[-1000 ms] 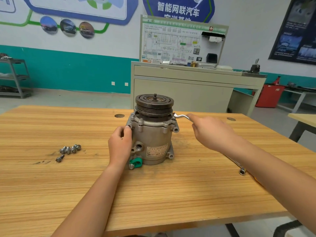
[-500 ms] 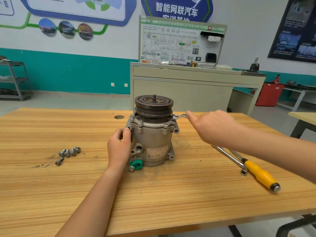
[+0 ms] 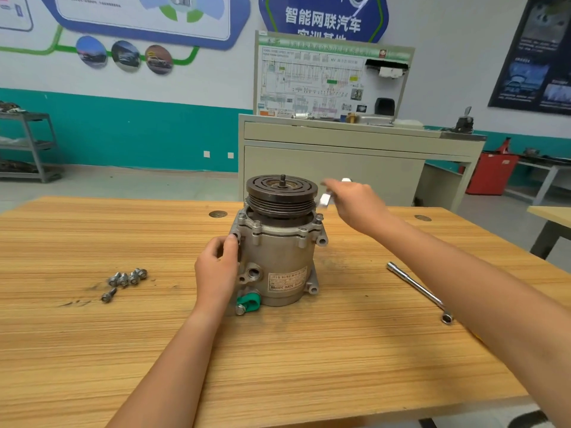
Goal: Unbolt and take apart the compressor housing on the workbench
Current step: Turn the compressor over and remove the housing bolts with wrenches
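Several loose bolts [image 3: 127, 278] lie on the worktop [image 3: 92, 350] at middle left of the frame. At centre the compressor [image 3: 278, 264] stands upright, pulley on top. The left grip [image 3: 216, 267] curls against its left flange and holds it, thumb on the upper lug. The right grip [image 3: 355, 205], blurred, hovers just right of the pulley, fingers closed round a small silver wrench [image 3: 325, 199]. A long socket bar [image 3: 414, 285] lies at right.
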A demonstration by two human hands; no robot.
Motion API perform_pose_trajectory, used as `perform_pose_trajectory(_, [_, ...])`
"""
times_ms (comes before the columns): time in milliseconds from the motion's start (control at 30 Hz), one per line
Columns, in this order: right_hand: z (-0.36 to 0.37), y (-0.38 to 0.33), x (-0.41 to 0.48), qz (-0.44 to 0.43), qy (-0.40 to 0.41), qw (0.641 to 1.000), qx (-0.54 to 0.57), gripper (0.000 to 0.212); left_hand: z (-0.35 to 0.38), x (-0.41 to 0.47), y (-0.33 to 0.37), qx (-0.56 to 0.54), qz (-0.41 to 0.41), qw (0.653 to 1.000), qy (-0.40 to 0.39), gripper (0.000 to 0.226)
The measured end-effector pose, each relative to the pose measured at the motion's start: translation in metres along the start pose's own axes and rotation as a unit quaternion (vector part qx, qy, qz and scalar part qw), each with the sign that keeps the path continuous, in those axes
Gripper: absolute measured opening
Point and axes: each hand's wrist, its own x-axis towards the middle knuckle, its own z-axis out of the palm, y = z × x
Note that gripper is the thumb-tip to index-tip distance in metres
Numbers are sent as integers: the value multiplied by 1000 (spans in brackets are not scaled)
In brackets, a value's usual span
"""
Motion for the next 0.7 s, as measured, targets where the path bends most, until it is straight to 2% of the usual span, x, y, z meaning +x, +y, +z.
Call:
perform_pose_trajectory(100, [-21, 5, -27, 79, 48, 991, 96, 34, 1, 0, 1, 5, 3, 1000, 4, 27])
perform_pose_trajectory(267, [-53, -12, -74, 38, -26, 995, -84, 31, 1, -1, 2, 5, 0, 1000, 8, 27])
perform_pose_trajectory(367, [-59, -34, -88, 32, -83, 980, -179, 46, 0, -1, 3, 3, 0, 1000, 6, 27])
perform_pose_trajectory(467, [-64, -45, -87, 30, -116, 968, -223, 59, 0, -2, 3, 4, -1, 1000, 5, 27])
perform_pose_trajectory(700, [-65, -89, -68, 47, -211, 930, -296, 57, 0, -2, 3, 6, 7, 1000, 2, 26])
